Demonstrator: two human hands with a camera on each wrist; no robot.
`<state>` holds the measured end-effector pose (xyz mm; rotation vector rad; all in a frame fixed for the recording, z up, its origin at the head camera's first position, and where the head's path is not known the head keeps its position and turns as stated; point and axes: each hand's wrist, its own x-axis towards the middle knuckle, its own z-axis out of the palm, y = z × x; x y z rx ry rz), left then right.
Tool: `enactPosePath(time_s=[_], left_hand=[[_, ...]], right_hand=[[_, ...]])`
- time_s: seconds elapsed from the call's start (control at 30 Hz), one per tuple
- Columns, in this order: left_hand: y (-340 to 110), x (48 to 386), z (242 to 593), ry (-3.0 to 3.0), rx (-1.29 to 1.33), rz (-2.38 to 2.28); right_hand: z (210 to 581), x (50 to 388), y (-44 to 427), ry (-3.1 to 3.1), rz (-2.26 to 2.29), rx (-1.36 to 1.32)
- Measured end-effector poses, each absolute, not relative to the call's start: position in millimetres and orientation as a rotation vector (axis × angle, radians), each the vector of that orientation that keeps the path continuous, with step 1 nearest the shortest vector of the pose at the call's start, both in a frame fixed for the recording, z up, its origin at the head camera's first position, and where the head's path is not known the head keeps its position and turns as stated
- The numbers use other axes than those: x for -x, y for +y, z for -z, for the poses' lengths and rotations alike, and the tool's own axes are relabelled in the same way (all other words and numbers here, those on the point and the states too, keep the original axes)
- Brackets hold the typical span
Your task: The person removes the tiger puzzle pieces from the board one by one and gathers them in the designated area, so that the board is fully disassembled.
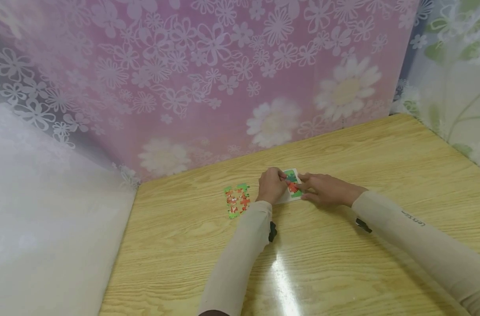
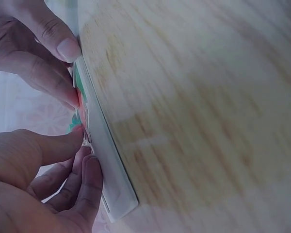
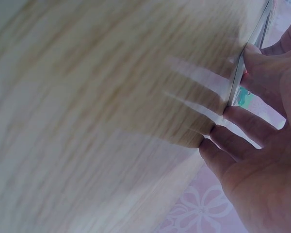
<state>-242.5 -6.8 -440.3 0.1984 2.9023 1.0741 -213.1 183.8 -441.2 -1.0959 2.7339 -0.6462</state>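
A small white-bordered puzzle board (image 1: 297, 197) lies flat on the table, with green and red picture pieces (image 1: 293, 188) at its right side. My left hand (image 1: 270, 185) is over its left part. Thumb and forefinger pinch a puzzle piece (image 2: 73, 125) with a green part that sticks up above the board in the left wrist view. From the right, my right hand (image 1: 324, 188) holds the board steady with extended fingers. Its thumb rests on the board's near edge, and other fingertips touch the tabletop in the right wrist view. The hands partly hide the board.
Left of the board lies a partly joined puzzle (image 1: 233, 202) with an orange animal and green edges. The wood-grain table (image 1: 176, 245) meets a pink flowered curtain (image 1: 224, 109) at the back and a pale sheet (image 1: 46, 210) at the left.
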Motion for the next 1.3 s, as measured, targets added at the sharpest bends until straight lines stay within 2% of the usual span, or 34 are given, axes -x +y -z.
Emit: enactPosePath(time_s=[0.63, 1.3], left_hand=[[-11.7, 241.9, 441.0, 2.948, -0.179, -1.203], [-67.1, 239.5, 427.9, 2.958, -0.075, -1.239]], right_hand=[[440.6, 213.0, 181.1, 2.726, 0.662, 1.099], [437.6, 209.6, 182.9, 2.745, 0.657, 1.1]])
